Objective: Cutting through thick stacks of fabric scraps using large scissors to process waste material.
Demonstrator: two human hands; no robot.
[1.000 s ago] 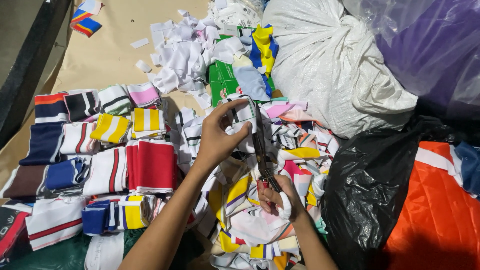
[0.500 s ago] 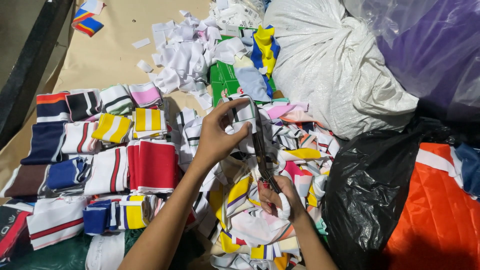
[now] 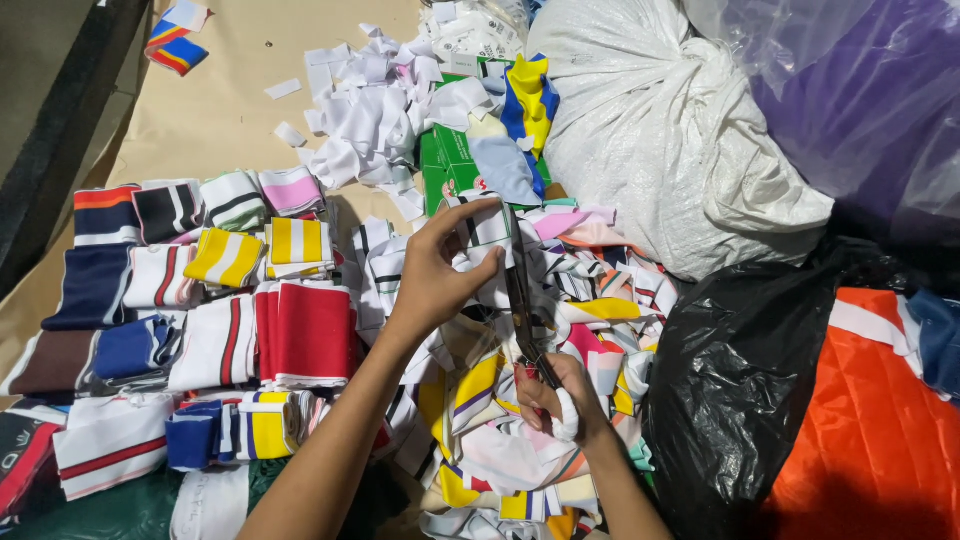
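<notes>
My left hand [image 3: 437, 268] pinches a white striped knitted strip [image 3: 487, 230] and holds it up over a loose heap of coloured collar strips [image 3: 520, 420]. My right hand [image 3: 558, 400] grips the handles of dark scissors [image 3: 520, 300], whose long blades point up and lie against the strip's right edge. A white wrap covers one finger of the right hand. Both forearms reach in from the bottom of the view.
Folded striped strips lie in rows at the left [image 3: 200, 310]. White offcuts [image 3: 370, 110] and a green box [image 3: 455, 160] sit beyond the hands. A white sack [image 3: 660, 130], a purple bag [image 3: 860, 100], a black bag [image 3: 740, 380] and orange quilted fabric [image 3: 880, 430] crowd the right.
</notes>
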